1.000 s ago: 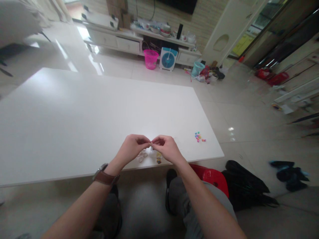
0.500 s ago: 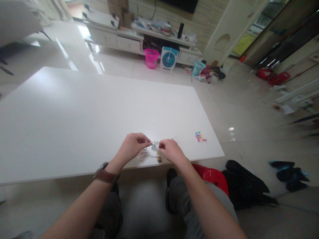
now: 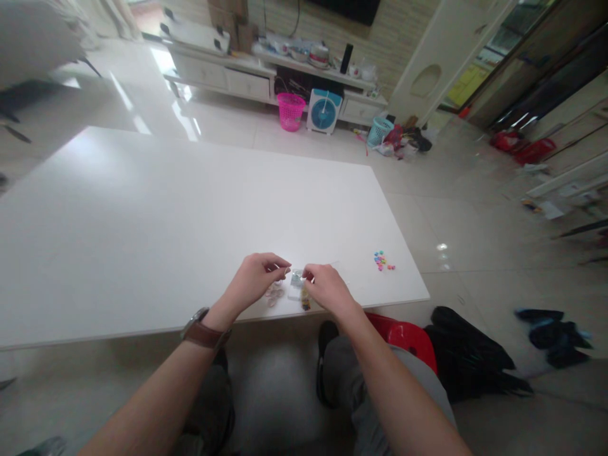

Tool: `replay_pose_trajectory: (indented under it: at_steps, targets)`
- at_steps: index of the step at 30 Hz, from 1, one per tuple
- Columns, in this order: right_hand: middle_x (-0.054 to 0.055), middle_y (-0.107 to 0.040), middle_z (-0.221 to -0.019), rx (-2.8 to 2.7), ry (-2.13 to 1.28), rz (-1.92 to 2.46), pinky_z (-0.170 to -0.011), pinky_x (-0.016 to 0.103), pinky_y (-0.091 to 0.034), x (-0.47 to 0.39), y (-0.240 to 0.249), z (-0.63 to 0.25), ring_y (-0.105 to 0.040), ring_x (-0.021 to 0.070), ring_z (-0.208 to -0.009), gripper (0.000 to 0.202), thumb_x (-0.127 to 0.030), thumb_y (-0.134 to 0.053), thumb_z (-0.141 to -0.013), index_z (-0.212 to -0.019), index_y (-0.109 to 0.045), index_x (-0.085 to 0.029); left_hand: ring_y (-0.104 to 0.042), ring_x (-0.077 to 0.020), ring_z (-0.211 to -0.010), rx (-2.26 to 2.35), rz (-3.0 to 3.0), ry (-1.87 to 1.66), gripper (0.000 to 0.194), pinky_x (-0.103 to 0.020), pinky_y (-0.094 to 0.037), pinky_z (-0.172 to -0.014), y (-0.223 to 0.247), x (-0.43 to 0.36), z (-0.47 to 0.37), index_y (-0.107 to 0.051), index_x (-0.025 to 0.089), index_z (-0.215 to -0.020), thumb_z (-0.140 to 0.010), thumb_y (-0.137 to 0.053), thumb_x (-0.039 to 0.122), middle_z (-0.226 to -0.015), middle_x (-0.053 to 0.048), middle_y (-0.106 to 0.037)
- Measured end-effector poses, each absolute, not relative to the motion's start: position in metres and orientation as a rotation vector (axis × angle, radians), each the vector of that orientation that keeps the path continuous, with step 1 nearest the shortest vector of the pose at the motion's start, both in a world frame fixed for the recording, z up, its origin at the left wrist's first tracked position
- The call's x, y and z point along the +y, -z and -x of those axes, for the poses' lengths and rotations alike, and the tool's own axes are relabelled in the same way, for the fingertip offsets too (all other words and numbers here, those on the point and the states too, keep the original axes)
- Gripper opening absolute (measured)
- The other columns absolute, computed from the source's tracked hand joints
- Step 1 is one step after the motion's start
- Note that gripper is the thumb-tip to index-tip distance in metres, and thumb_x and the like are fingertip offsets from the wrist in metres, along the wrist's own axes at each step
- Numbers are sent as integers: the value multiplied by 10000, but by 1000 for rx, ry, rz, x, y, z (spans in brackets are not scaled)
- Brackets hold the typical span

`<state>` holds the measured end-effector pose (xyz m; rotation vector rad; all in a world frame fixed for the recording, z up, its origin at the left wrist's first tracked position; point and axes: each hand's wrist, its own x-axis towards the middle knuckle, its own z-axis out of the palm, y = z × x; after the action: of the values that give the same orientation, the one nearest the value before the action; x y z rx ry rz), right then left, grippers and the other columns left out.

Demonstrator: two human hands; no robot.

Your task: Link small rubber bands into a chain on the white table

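At the near edge of the white table [image 3: 213, 209], my left hand [image 3: 256, 277] pinches a thin pale item between thumb and forefinger, too small to name. Close to its right, my right hand [image 3: 327, 285] has its fingertips pressed together at the edge of a small clear packet [image 3: 297, 277]; what is in them is hidden. The packet lies between both hands, over a small white piece [image 3: 294, 294]. Several ring-like pale pieces [image 3: 274, 294] lie under my left hand. Small yellow and dark pieces [image 3: 305, 303] lie below my right fingertips.
Several colourful beads [image 3: 380, 260] are scattered near the table's right end. A red stool [image 3: 411, 339] and a black bag [image 3: 468, 348] stand by the near right side. Beyond the table are a pink basket [image 3: 291, 113], a blue and white fan [image 3: 324, 112] and a low cabinet [image 3: 247, 84].
My left fingertips have come slightly apart from the clear packet, and a small gap now shows between them. My right hand stays almost where it was. The view has shifted slightly.
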<state>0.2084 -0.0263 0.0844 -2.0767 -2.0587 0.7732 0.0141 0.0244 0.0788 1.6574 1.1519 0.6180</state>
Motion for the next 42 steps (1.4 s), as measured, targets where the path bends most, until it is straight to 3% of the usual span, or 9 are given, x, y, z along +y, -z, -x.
replay_pose_trajectory:
  at_steps: [4,8,11,17,20,24,34,37,42]
  targets:
    - [35,-748,-856,-1703,-996,1704,-743,269,-482,-23,-83,-204,-674,160,-797,102,-223,-617,-885,-916,-712,-201,-703,-176,-694,1165,-1651,-620,194,-281,-511,-675,-82,23,-14,-805,181,-908,-825,-676,299,-776,-51,-779]
    - [45,-755,-846,-1265,-1380,1423,-740,305,-540,-19,-75,-196,-716,174,-769,201,-365,-686,-857,-959,-670,-192,-694,-181,-719,1113,-1680,-687,206,-274,-500,-671,-83,22,-15,-811,191,-874,-829,-684,348,-779,-48,-784]
    - [47,-750,-805,-1114,-1449,1354,-741,315,-551,-15,-73,-194,-721,179,-745,235,-373,-743,-791,-895,-659,-180,-682,-176,-689,1099,-1676,-726,227,-265,-493,-638,-82,21,-16,-808,186,-864,-820,-698,380,-757,-51,-779]
    - [43,-750,-820,-1531,-1039,1753,-759,279,-500,-18,-83,-212,-686,164,-782,62,-195,-665,-826,-871,-704,-183,-673,-157,-653,1185,-1719,-710,232,-265,-517,-625,-82,25,-12,-789,187,-969,-812,-690,329,-797,-45,-782]
    - [58,-763,-877,-1915,-835,2025,-797,266,-460,-23,-84,-219,-676,169,-843,146,-128,-604,-846,-852,-736,-191,-690,-166,-697,1271,-1767,-667,200,-285,-543,-670,-79,31,-4,-767,190,-952,-807,-667,283,-866,-49,-785]
    - [87,-773,-967,-2149,-832,2160,-800,257,-436,-29,-79,-217,-691,192,-934,235,-94,-562,-856,-929,-759,-200,-711,-203,-787,1358,-1852,-502,186,-318,-558,-728,-66,38,9,-744,178,-934,-801,-636,250,-902,-74,-774]
    - [112,-769,-985,-2254,-741,2154,-734,280,-411,-32,-80,-206,-704,221,-908,233,-131,-539,-898,-1001,-736,-200,-669,-258,-1005,1420,-2175,-163,382,-367,-503,-973,-27,44,26,-724,154,-1143,-780,-609,186,-1127,-137,-691]
    - [101,-765,-1012,-2218,-735,2133,-770,275,-415,-31,-83,-206,-693,212,-946,231,-142,-542,-898,-1017,-731,-200,-668,-252,-1014,1444,-2164,-121,400,-352,-501,-969,-22,45,25,-707,134,-1164,-792,-562,149,-1134,-144,-679]
    - [89,-761,-1030,-2208,-767,2096,-787,269,-414,-31,-86,-207,-681,207,-967,249,-134,-553,-861,-1020,-730,-209,-678,-226,-926,1510,-2104,-132,290,-325,-511,-889,-20,45,22,-711,144,-1016,-791,-530,127,-1058,-126,-684]
